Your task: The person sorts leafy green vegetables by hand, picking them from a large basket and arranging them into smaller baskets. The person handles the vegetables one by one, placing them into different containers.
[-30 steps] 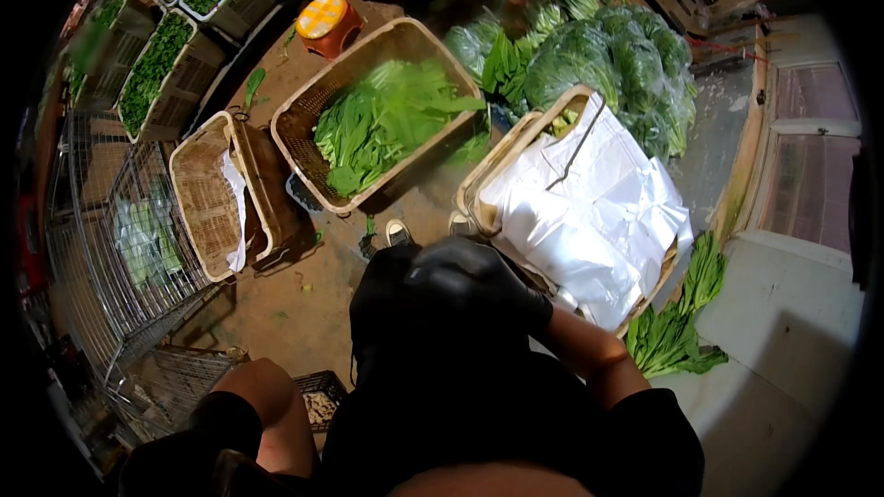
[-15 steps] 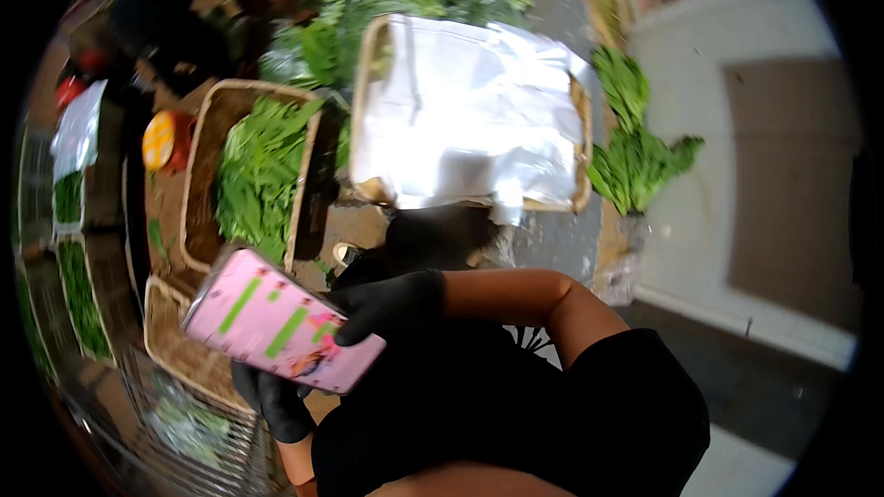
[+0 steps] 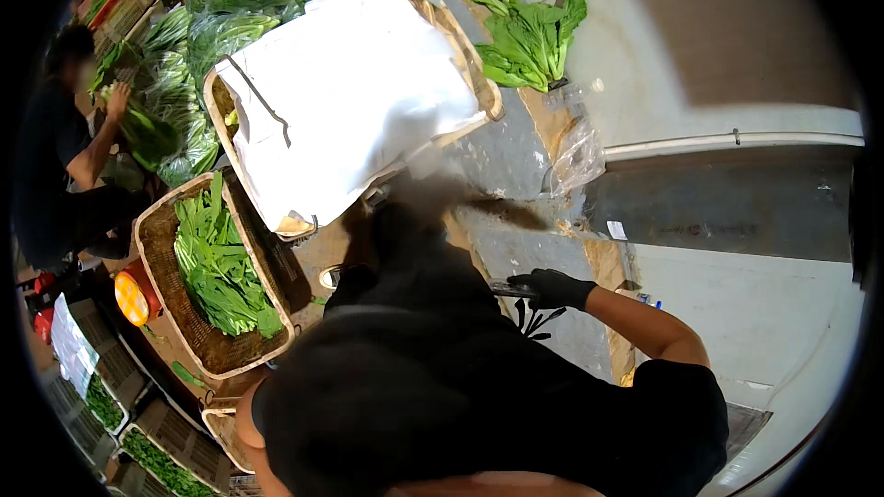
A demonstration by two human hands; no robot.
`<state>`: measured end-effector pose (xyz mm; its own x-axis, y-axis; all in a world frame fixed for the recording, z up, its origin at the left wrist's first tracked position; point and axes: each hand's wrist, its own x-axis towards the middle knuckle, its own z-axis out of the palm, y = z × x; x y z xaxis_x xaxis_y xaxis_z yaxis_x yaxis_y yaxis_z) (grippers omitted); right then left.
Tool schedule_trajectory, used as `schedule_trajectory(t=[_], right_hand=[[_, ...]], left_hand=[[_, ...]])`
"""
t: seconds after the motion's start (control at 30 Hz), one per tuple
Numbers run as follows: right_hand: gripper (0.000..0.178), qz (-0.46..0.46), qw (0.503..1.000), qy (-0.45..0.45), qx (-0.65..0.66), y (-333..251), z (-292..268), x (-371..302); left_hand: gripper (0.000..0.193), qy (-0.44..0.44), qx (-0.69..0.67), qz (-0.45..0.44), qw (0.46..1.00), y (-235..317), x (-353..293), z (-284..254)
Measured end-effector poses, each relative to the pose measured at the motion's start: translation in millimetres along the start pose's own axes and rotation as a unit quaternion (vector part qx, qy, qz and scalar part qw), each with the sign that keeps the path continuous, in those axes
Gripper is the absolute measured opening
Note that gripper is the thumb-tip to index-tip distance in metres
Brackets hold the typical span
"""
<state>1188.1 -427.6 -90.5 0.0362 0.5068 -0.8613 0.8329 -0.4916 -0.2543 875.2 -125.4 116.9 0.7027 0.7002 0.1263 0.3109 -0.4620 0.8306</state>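
My right hand [image 3: 558, 291], in a black glove, grips a smartphone [image 3: 512, 289] low in front of my right side. The phone is seen nearly edge-on, so its screen is hidden. My left upper arm [image 3: 250, 433] shows at the lower left, but the left hand is out of sight behind my body. Ahead of me stands a large basket [image 3: 493, 97] covered by a white sheet [image 3: 354, 83] with a dark metal hook [image 3: 253, 97] lying on it. To its left, another basket [image 3: 166, 262] holds leafy greens [image 3: 216, 267].
A co-worker [image 3: 69, 147] crouches at the left, holding greens. Bagged vegetables [image 3: 244, 0] lie at the back. Loose leafy heads [image 3: 534, 32] rest beside the pale wall panel. An orange container [image 3: 136, 294] and several crates of greens [image 3: 157, 460] line the left side.
My right hand has carried the phone from the lower left to my right side. My left hand has gone from view. The view has turned, shifting the baskets leftward.
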Motion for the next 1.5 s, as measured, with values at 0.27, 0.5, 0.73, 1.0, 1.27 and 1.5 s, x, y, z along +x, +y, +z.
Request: schedule_trajectory(t=[0.27,0.5,0.73,1.0,1.27,1.5], right_hand=[[0.073,-0.055,0.99,0.011,0.13,13.1,-67.2,55.6],[0.066,-0.175,0.958,0.038,0.225,85.8,-125.2,137.0],[0.061,-0.085,0.996,-0.01,0.028,123.6,-176.1,135.1],[0.07,-0.241,0.96,-0.011,0.144,133.9,-205.0,129.6],[0.042,-0.281,0.931,0.002,0.234,94.8,-210.9,212.0],[0.041,-0.251,0.925,-0.039,0.283,40.7,-187.5,248.4]], left_hand=[[0.019,-0.052,-0.387,0.327,0.86,28.5,121.9,67.6],[0.018,-0.041,-0.351,0.296,0.887,63.2,227.1,132.9],[0.017,-0.076,-0.138,0.103,0.982,80.5,288.0,142.6],[0.057,0.077,-0.286,-0.003,0.955,-50.4,269.0,178.9],[0.06,0.225,-0.282,-0.18,0.915,-73.6,195.7,153.6],[0.055,0.332,-0.256,-0.281,0.863,-52.2,67.8,125.6]])
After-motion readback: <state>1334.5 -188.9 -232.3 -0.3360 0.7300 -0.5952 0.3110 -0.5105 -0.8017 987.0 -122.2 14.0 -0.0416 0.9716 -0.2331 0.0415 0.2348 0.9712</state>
